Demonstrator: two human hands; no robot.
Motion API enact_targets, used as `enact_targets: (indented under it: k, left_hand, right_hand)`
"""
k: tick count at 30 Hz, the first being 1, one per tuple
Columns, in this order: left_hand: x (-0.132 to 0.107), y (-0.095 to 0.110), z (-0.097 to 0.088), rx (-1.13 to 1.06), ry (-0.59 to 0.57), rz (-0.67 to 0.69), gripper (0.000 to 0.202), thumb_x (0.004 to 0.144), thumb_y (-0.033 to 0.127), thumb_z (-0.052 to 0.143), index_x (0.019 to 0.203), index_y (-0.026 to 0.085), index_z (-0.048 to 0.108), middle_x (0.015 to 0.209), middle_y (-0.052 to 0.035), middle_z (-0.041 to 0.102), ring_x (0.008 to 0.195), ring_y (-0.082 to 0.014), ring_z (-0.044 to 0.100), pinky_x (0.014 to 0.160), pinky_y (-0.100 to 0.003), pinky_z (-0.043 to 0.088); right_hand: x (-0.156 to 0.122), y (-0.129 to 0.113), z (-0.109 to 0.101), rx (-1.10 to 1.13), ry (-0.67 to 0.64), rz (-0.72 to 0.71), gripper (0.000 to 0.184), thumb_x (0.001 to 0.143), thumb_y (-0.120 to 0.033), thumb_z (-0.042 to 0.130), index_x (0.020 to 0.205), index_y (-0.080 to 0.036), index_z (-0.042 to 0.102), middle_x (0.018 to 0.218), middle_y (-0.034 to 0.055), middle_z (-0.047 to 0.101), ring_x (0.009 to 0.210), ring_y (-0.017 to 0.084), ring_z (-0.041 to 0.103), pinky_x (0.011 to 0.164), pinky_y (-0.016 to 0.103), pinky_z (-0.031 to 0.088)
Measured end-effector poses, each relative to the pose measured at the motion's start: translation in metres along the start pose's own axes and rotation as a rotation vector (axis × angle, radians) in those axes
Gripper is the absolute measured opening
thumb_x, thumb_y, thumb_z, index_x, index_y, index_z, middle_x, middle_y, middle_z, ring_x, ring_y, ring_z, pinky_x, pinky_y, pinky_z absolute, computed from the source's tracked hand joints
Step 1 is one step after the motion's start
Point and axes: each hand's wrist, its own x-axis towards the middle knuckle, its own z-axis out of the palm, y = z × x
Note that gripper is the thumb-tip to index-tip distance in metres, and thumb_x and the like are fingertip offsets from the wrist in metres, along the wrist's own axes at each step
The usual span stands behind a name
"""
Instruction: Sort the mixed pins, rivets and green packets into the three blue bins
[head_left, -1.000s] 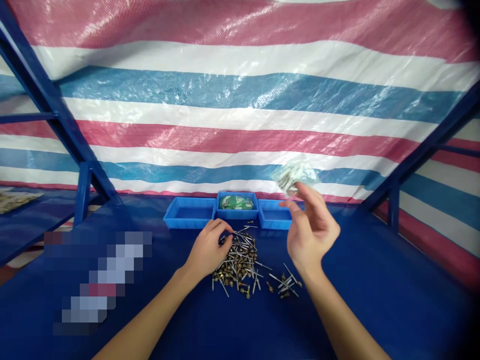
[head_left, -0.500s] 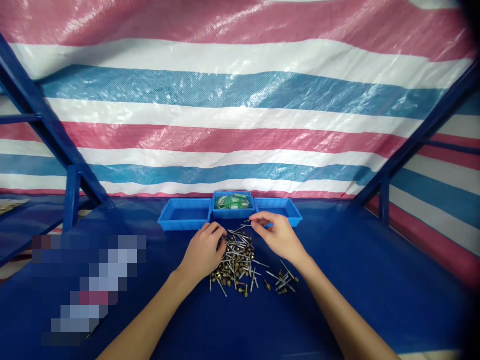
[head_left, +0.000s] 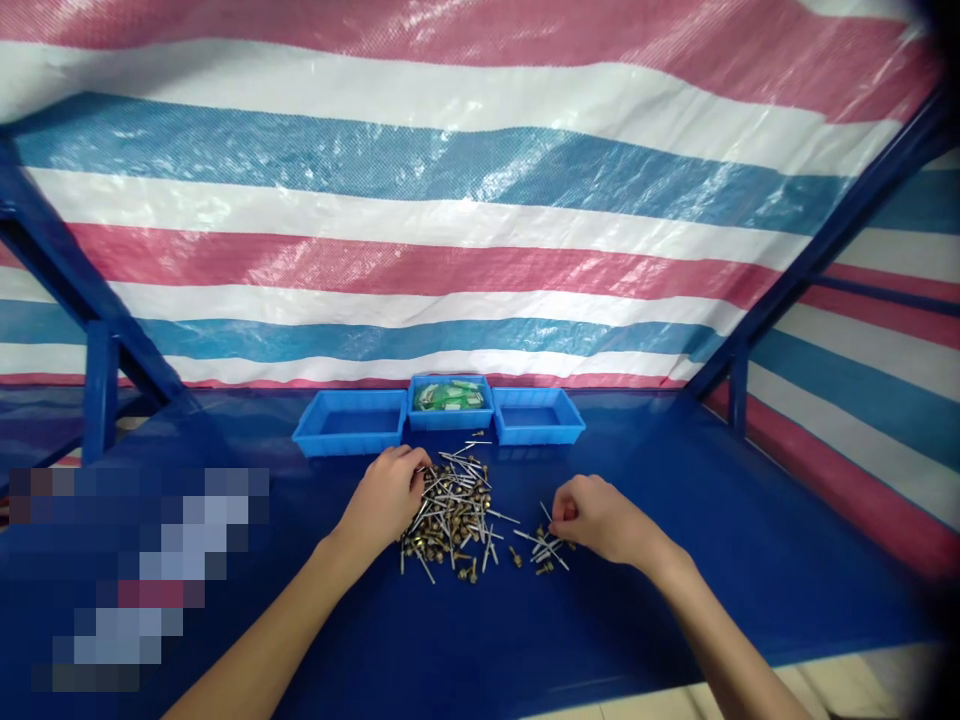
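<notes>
A mixed pile of silver pop rivets point(head_left: 459, 472) and brass-coloured screws point(head_left: 435, 545) lies on the blue table. My left hand point(head_left: 386, 490) rests against the pile's left side, its fingers curled in among the pieces; what they hold, if anything, is hidden. To the right lies a smaller cluster of rivets point(head_left: 553, 552) with a few screws. Over this cluster is my right hand point(head_left: 600, 515), thumb and forefinger pinched together at its upper edge. Whatever is between those fingertips is too small to make out.
Three blue trays stand in a row behind the pile. The left tray point(head_left: 349, 445) and right tray point(head_left: 538, 436) flank a middle tray point(head_left: 450, 421) holding green-and-white packets point(head_left: 450, 396). Blue frame bars point(head_left: 810, 270) and a striped sheet point(head_left: 450, 270) enclose the table.
My right hand has moved from behind the pile, near the right tray, down and right to the small cluster. My left hand stays at the pile. The view has shifted slightly.
</notes>
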Motion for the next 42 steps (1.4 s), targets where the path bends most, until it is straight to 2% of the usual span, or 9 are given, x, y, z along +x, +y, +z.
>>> enact_targets:
  k: [6, 12, 16, 20, 26, 32, 35, 39, 42]
  left_hand:
    - [0.001, -0.002, 0.000, -0.076, 0.012, -0.030, 0.018, 0.081, 0.012, 0.050, 0.083, 0.021, 0.064, 0.085, -0.0047, 0.066, 0.078, -0.0212, 0.062, 0.068, -0.030, 0.045]
    - [0.000, 0.014, -0.009, -0.178, 0.080, 0.066, 0.013, 0.087, 0.020, 0.051, 0.089, 0.021, 0.065, 0.087, -0.0047, 0.066, 0.086, -0.0213, 0.061, 0.076, -0.031, 0.046]
    - [0.001, 0.024, -0.015, -0.419, 0.035, 0.068, 0.016, 0.090, 0.029, 0.053, 0.096, 0.020, 0.065, 0.084, -0.0018, 0.068, 0.075, -0.0158, 0.062, 0.069, -0.025, 0.046]
    - [0.002, 0.025, -0.016, -0.496, -0.022, 0.004, 0.021, 0.091, 0.033, 0.051, 0.090, 0.019, 0.068, 0.078, -0.0002, 0.069, 0.070, -0.0150, 0.060, 0.064, -0.023, 0.044]
    - [0.002, 0.024, -0.014, -0.579, -0.088, -0.073, 0.035, 0.092, 0.038, 0.048, 0.070, 0.016, 0.062, 0.065, 0.0008, 0.062, 0.062, -0.0131, 0.054, 0.057, -0.022, 0.040]
    - [0.004, 0.021, -0.013, -0.718, -0.014, -0.062, 0.019, 0.087, 0.035, 0.058, 0.087, 0.017, 0.065, 0.082, -0.0022, 0.066, 0.078, -0.0162, 0.060, 0.071, -0.025, 0.046]
    - [0.005, 0.020, -0.013, -0.729, 0.022, -0.043, 0.015, 0.086, 0.031, 0.060, 0.085, 0.017, 0.065, 0.088, -0.0033, 0.066, 0.084, -0.0173, 0.062, 0.076, -0.027, 0.048]
    - [0.005, 0.019, -0.012, -0.631, 0.063, -0.032, 0.013, 0.084, 0.028, 0.061, 0.094, 0.019, 0.064, 0.087, -0.0022, 0.065, 0.081, -0.0168, 0.062, 0.073, -0.028, 0.049]
    - [0.003, 0.014, -0.011, -0.351, 0.128, -0.005, 0.011, 0.084, 0.021, 0.058, 0.094, 0.020, 0.062, 0.086, -0.0024, 0.064, 0.083, -0.0188, 0.060, 0.074, -0.030, 0.048]
  right_hand:
    - [0.012, -0.010, 0.002, 0.050, 0.129, -0.123, 0.013, 0.072, -0.014, 0.057, 0.067, -0.020, 0.068, 0.063, 0.0024, 0.068, 0.059, 0.017, 0.062, 0.055, 0.027, 0.042]
    - [0.030, -0.047, 0.000, 0.210, 0.252, -0.382, 0.013, 0.077, -0.015, 0.055, 0.076, -0.020, 0.067, 0.074, 0.0008, 0.070, 0.068, 0.016, 0.064, 0.065, 0.028, 0.047]
    - [0.050, -0.070, 0.012, 0.285, 0.255, -0.596, 0.013, 0.075, -0.008, 0.056, 0.076, -0.019, 0.064, 0.072, -0.0002, 0.066, 0.064, 0.013, 0.060, 0.060, 0.024, 0.045]
    - [0.058, -0.076, 0.032, 0.409, 0.377, -0.730, 0.012, 0.080, -0.010, 0.058, 0.082, -0.018, 0.066, 0.077, 0.0024, 0.066, 0.064, 0.013, 0.060, 0.061, 0.025, 0.047]
    - [0.052, -0.070, 0.046, 0.573, 0.498, -0.686, 0.007, 0.082, -0.016, 0.063, 0.084, -0.019, 0.070, 0.079, 0.0041, 0.070, 0.067, 0.015, 0.063, 0.059, 0.025, 0.049]
    - [0.053, -0.064, 0.051, 0.739, 0.465, -0.581, 0.004, 0.080, -0.019, 0.067, 0.082, -0.020, 0.071, 0.080, 0.0040, 0.071, 0.070, 0.017, 0.066, 0.062, 0.027, 0.052]
    - [0.052, -0.065, 0.054, 0.828, 0.438, -0.547, 0.003, 0.079, -0.019, 0.068, 0.080, -0.019, 0.071, 0.079, 0.0045, 0.071, 0.070, 0.017, 0.067, 0.064, 0.028, 0.054]
    - [0.053, -0.064, 0.049, 0.910, 0.459, -0.514, 0.002, 0.077, -0.020, 0.069, 0.076, -0.018, 0.070, 0.078, 0.0043, 0.071, 0.071, 0.017, 0.066, 0.067, 0.029, 0.054]
    - [0.058, -0.059, 0.037, 1.009, 0.648, -0.356, 0.009, 0.075, -0.026, 0.071, 0.077, -0.018, 0.069, 0.073, 0.0026, 0.068, 0.066, 0.016, 0.063, 0.061, 0.028, 0.052]
